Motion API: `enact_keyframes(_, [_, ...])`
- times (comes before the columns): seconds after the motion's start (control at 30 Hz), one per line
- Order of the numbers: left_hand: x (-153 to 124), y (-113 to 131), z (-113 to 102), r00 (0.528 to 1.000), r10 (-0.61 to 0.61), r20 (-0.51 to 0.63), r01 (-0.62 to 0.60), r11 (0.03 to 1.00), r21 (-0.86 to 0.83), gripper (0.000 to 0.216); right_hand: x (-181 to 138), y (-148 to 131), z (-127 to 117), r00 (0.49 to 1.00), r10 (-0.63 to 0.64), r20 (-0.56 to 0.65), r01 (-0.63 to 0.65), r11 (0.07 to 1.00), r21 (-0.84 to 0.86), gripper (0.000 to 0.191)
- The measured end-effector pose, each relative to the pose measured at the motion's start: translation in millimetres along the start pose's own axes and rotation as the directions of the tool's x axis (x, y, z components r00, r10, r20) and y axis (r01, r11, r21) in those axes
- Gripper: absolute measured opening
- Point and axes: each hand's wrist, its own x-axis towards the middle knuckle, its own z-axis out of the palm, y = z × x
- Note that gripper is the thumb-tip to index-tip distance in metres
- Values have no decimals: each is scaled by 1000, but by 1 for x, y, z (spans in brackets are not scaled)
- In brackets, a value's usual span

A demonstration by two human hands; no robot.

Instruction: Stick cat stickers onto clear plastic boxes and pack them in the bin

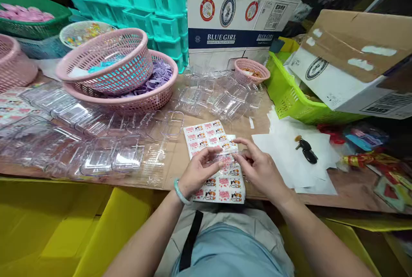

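Over stacked sticker sheets (222, 193) printed with cartoon cats and pink lettering, both hands meet near the table's front edge. My left hand (202, 172), a pale green bangle (181, 193) at its wrist, pinches one side of a small clear plastic piece (225, 155). At the opposite side, my right hand (255, 161) grips it between thumb and fingers. The piece is see-through, so its exact shape is hard to make out. Rows of clear plastic cases (96, 155) lie to the left, and more clear cases (222, 97) are heaped behind the sheets.
Pink baskets (135, 103) with purple and blue pieces stand back left, before stacked turquoise crates (154, 11). A small pink basket (252, 69) sits by beer cartons (228, 19). At right are a lime basket (289, 88), white paper (280, 148) and keys (307, 150). Yellow boxes (128, 217) flank my lap.
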Motion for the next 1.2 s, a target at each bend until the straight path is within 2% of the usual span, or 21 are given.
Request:
enact_keyframes(0.3, [2,-1,3,1000,-30,-4,30,999,-30,41,-3,11,11,964,-240,-111,218,958,-184,28])
enact_keyframes(0.53, [3,-1,1,999,-42,20,43,998,-37,41,-7,10,11,950,-265,-167,234,955,-185,27])
enact_keyframes(0.63, [3,-1,-1,998,-53,24,53,998,-32,41,-6,17,18,944,-280,-173,235,941,-243,25])
enact_keyframes(0.77, [4,-1,-1,998,-50,26,50,999,-19,41,-7,25,26,925,-339,-169,248,879,-406,27])
enact_keyframes(0.9, [4,-1,0,999,-49,22,49,999,-9,41,-10,28,28,886,-436,-159,287,783,-552,31])
enact_keyframes(1.2, [3,1,3,999,-48,7,48,999,24,42,-10,29,28,843,-510,-169,318,727,-609,28])
